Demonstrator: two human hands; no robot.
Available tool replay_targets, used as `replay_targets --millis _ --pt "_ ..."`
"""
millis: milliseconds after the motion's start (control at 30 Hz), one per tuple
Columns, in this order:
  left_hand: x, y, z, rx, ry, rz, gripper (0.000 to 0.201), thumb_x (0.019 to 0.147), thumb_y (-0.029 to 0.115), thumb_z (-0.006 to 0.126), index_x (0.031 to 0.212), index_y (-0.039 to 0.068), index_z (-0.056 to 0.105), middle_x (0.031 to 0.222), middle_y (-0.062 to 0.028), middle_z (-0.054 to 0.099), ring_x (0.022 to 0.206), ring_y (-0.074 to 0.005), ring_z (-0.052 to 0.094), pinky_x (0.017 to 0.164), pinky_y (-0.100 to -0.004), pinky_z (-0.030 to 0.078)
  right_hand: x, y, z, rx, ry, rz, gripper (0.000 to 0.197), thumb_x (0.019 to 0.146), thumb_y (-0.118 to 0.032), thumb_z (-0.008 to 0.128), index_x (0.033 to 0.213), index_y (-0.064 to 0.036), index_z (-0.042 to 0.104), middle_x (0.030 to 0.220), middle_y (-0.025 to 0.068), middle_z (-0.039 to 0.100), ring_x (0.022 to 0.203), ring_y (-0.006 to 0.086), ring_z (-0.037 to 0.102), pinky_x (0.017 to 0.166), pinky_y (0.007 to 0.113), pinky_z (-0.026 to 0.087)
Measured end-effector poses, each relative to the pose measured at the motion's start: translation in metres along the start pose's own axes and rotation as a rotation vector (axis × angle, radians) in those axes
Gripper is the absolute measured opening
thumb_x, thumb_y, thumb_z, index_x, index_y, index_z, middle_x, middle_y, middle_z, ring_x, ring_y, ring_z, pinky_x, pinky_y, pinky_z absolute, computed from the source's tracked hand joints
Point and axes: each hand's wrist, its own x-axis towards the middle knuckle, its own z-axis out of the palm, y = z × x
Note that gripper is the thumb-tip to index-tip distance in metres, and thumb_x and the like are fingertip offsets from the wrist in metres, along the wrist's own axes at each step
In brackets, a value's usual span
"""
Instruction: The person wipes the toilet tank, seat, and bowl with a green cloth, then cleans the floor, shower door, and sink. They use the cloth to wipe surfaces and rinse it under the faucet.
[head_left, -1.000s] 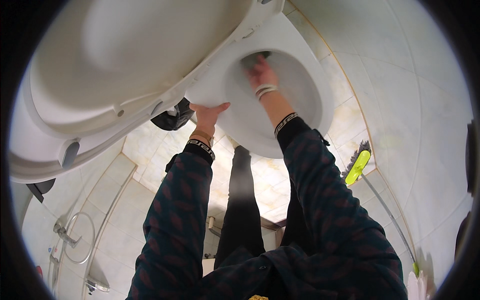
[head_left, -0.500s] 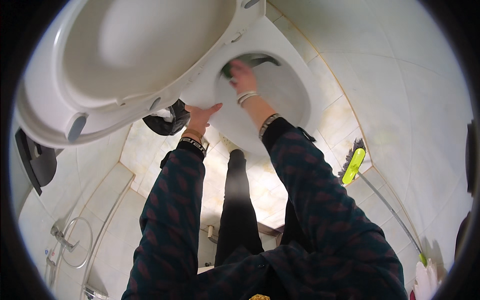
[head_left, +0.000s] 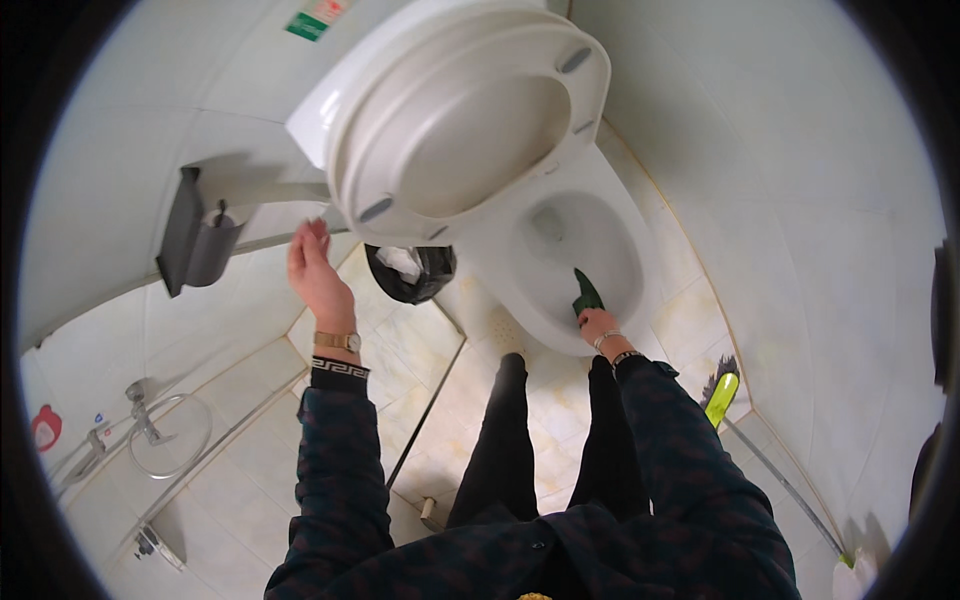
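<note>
A white toilet bowl [head_left: 600, 235] is in front of me, its seat and lid [head_left: 480, 150] raised against the back. Over the near inside of the bowl, my right hand [head_left: 597, 323] is closed on a dark green cloth [head_left: 587, 292], whose free end points away from me. My left hand [head_left: 318, 270] is lifted left of the raised lid, palm turned inward and fingers loosely extended, with nothing visible in it. A watch sits on the left wrist and bracelets circle the right.
A bin with a black bag [head_left: 415, 275] stands left of the bowl. The grey paper holder [head_left: 205, 240] hangs on the left wall. A yellow-green brush [head_left: 721, 398] with a long handle leans at the right. Shower fittings [head_left: 148, 420] are at lower left.
My left hand has left the bowl's rim and risen to the left. My right hand has drawn the cloth from the bowl's far inside toward me. The view has shifted back.
</note>
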Motion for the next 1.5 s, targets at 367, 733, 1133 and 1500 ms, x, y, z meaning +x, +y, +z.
replay_targets --millis 367,733,1133,1500 --pt "0.110 0.122 0.121 0.844 -0.971 0.916 0.047 0.090 0.001 0.046 0.134 0.018 0.051 0.136 -0.0033 0.052 0.131 -0.0251 0.042 0.109 -0.0372 0.033 -0.044 -0.037 -0.009 0.158 0.072 -0.018 0.018 0.077 -0.013 0.056 0.087 -0.0150 0.070 0.093 0.0151 0.068 0.091 0.0346 0.063 0.082 0.040 0.050" --pt "0.132 0.110 0.155 1.385 -1.043 1.342 0.063 0.089 0.011 0.049 0.147 0.025 0.029 0.153 0.0054 0.027 0.143 -0.0265 0.019 0.111 -0.0580 0.021 -0.047 -0.033 -0.003 0.220 0.124 0.089 0.018 0.080 -0.016 0.056 0.091 -0.0134 0.069 0.095 0.0157 0.068 0.093 0.0357 0.063 0.083 0.043 0.050" --pt "0.135 0.106 0.171 1.565 -1.033 1.244 0.059 0.088 0.012 0.051 0.144 0.027 0.037 0.147 0.0052 0.039 0.143 -0.0252 0.021 0.108 -0.0614 0.020 -0.040 -0.048 0.003 0.187 0.121 0.057 0.017 0.079 -0.014 0.056 0.090 -0.0143 0.069 0.096 0.0137 0.068 0.094 0.0348 0.062 0.085 0.042 0.049" --pt "0.011 0.158 0.083 0.275 -0.763 0.923 0.037 0.084 -0.005 0.044 0.119 -0.002 0.057 0.122 -0.0109 0.061 0.086 -0.0137 0.056 0.075 -0.0245 0.044 -0.035 -0.024 0.010 0.237 0.195 0.097 0.028 0.078 -0.012 0.056 0.106 -0.0129 0.062 0.104 0.0205 0.063 0.099 0.0400 0.058 0.088 0.045 0.048"
